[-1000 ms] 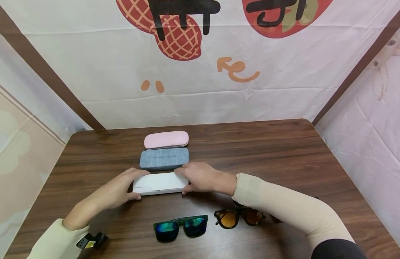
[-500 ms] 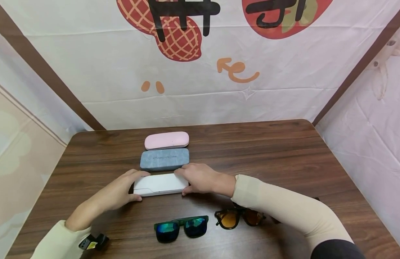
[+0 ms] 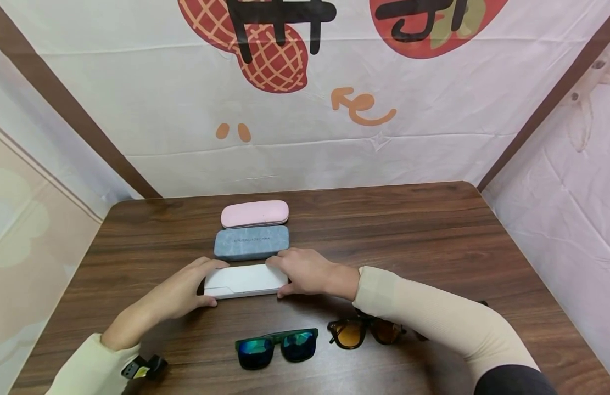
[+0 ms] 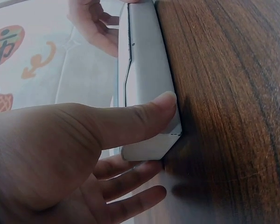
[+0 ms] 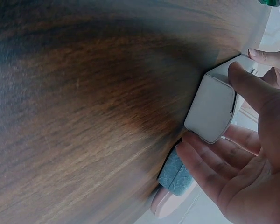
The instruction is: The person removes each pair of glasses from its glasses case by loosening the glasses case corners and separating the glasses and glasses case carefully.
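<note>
Nearest to the person, two pairs of sunglasses lie on the brown wooden bench. The green sunglasses have mirror lenses and lie with the arms folded. Just beside them, to the right, lie the brown sunglasses, partly under the right sleeve.

Behind the sunglasses lies a white case, flat on the bench and closed, so what is inside it cannot be seen. The left hand grasps its left end: in the left wrist view the thumb presses on the near side of the case and the fingers curl behind the far side. The right hand grasps the right end in the same way, with the thumb on the near edge and the fingers on the far edge, as the right wrist view shows at the case end.

Directly behind the white case, almost touching it, lies a blue case, also closed, with small printed letters on the lid. Farthest, just behind the blue one, lies a pink case, closed too. The three cases make a row going away from the person. Behind the bench hangs a white cloth with printed pictures.
</note>
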Action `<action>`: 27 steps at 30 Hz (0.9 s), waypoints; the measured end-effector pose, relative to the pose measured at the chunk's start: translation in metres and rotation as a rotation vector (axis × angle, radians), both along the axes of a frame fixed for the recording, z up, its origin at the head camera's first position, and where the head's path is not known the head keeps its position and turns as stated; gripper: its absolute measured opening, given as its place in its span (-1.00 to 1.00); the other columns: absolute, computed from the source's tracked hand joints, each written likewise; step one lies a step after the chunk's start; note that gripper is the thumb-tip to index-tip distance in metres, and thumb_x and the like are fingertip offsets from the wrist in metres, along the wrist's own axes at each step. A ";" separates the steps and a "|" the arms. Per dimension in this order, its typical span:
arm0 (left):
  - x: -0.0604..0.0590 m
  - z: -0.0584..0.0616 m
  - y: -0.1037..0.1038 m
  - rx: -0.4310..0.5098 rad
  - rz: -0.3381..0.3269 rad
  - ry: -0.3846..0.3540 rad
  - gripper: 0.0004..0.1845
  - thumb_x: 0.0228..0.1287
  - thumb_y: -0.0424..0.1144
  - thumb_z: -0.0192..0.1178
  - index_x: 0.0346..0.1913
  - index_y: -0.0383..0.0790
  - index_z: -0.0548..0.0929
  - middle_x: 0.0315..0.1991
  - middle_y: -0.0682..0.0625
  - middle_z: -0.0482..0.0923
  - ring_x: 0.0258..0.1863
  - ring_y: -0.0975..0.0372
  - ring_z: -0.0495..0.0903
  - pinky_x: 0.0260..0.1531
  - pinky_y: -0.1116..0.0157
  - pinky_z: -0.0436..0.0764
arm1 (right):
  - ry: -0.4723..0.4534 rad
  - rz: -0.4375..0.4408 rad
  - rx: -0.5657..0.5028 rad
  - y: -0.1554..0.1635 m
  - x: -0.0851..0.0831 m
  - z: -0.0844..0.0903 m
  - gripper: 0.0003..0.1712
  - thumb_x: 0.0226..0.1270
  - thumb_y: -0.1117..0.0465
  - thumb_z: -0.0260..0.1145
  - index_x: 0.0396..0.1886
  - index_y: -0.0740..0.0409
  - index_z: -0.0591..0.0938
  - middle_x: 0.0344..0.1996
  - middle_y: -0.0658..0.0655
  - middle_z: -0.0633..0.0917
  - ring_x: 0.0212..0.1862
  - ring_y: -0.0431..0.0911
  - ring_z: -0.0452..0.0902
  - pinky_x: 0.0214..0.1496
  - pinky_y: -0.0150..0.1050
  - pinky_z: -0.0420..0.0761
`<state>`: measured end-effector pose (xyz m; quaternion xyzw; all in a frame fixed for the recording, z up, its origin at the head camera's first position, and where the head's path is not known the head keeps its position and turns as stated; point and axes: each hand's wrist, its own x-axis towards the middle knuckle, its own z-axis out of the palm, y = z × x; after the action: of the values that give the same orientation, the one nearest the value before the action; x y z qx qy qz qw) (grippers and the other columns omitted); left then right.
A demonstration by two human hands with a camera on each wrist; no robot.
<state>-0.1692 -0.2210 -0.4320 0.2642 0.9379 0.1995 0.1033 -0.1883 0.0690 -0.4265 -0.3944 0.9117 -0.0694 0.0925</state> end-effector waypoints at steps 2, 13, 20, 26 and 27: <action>0.000 0.000 0.000 -0.009 0.001 -0.004 -0.28 0.03 -0.26 0.59 0.30 -0.25 0.53 0.12 -0.18 0.54 0.11 -0.03 0.55 0.07 -0.13 0.54 | 0.000 0.002 0.002 0.000 0.000 0.000 -0.26 0.25 -0.18 0.49 0.34 0.02 0.53 0.04 0.04 0.66 -0.01 -0.16 0.58 -0.06 -0.26 0.60; -0.003 0.012 -0.003 -0.032 -0.018 0.006 -0.28 0.06 -0.11 0.59 0.27 -0.27 0.55 0.16 -0.23 0.53 0.12 -0.05 0.56 0.05 -0.12 0.57 | 0.029 0.014 -0.018 0.006 -0.004 0.005 -0.19 0.24 -0.32 0.42 0.36 0.00 0.55 0.06 0.02 0.68 -0.01 -0.18 0.60 -0.09 -0.24 0.63; -0.013 0.031 -0.002 -0.013 -0.020 0.029 -0.37 0.25 -0.06 0.45 0.28 -0.34 0.55 0.04 -0.16 0.59 -0.12 0.12 0.60 -0.18 0.10 0.62 | 0.076 0.000 -0.098 0.020 -0.012 0.020 -0.36 0.43 -0.25 0.28 0.30 0.07 0.61 0.12 0.05 0.69 0.09 -0.14 0.64 -0.03 -0.19 0.67; -0.026 0.051 0.010 -0.007 -0.028 0.093 -0.40 0.34 -0.09 0.39 0.33 -0.32 0.52 0.13 -0.21 0.55 0.00 -0.01 0.62 -0.12 -0.03 0.64 | 0.114 -0.053 -0.125 0.038 -0.021 0.035 -0.38 0.49 -0.21 0.23 0.29 0.11 0.60 0.06 0.10 0.70 -0.04 -0.11 0.67 -0.17 -0.16 0.68; -0.028 0.054 0.013 -0.011 -0.029 0.107 -0.40 0.35 -0.10 0.38 0.33 -0.32 0.51 0.15 -0.23 0.54 0.01 -0.02 0.62 -0.10 -0.05 0.63 | 0.122 -0.065 -0.126 0.041 -0.023 0.037 -0.39 0.49 -0.21 0.23 0.29 0.10 0.60 0.06 0.10 0.70 -0.04 -0.10 0.67 -0.18 -0.15 0.68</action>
<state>-0.1977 -0.2075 -0.3778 0.2875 0.9393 0.1784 0.0572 -0.2115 0.1105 -0.3898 -0.3732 0.9217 -0.1053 0.0093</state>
